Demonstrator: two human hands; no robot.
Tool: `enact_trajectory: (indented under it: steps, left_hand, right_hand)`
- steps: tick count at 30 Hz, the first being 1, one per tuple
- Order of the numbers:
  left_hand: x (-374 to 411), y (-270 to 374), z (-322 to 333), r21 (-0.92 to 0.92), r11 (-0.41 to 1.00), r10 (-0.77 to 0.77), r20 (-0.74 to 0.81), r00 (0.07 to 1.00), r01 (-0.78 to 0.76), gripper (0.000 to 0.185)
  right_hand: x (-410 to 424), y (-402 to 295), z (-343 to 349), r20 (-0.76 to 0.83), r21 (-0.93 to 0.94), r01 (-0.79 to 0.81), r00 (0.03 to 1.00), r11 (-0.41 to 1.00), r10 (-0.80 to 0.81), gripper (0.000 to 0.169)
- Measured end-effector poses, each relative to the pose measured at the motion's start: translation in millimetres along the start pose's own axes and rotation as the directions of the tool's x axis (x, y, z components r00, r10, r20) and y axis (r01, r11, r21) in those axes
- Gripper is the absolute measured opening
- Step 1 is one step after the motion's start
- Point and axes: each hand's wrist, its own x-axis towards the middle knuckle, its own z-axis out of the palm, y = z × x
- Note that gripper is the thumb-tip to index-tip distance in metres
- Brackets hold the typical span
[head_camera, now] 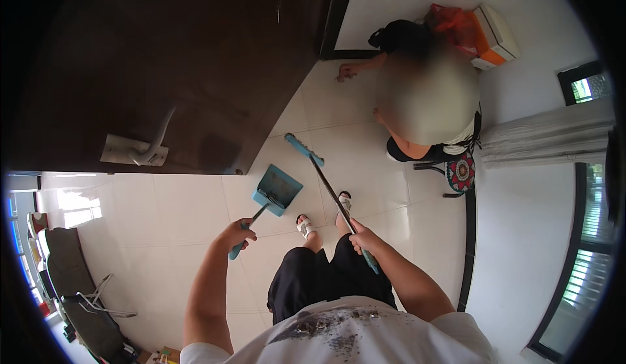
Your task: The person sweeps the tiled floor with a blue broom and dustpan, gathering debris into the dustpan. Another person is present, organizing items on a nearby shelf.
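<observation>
My left hand (236, 236) is closed around the handle of a blue dustpan (279, 188), whose pan is low over or on the tiled floor; I cannot tell which. Some dark matter shows inside the pan, and comb-like teeth stand near its handle. In my right hand (364, 239) is the long metal handle of a broom (304, 149). The broom's blue head lies to the upper right of the dustpan, apart from it, close to the door's lower corner. My sandalled feet are on the floor below both tools.
A dark brown door (220, 70) with a metal lever handle (146, 151) fills the upper left. Another person (425, 95) sits at the upper right, on a chair with a patterned cushion (460, 172). A grey curtain (547, 134) hangs at right; dark furniture (73, 266) stands at far left.
</observation>
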Motion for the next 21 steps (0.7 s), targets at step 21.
enact_trajectory:
  steps: [21]
  left_hand:
    - [-89.2, -100.6, 57.7, -0.014, 0.962, 0.271, -0.111, 0.956, -0.274, 0.044]
  right_hand:
    - [-53.9, 44.5, -52.8, -0.073, 0.152, 0.013, 0.997, 0.988, -0.002, 0.076]
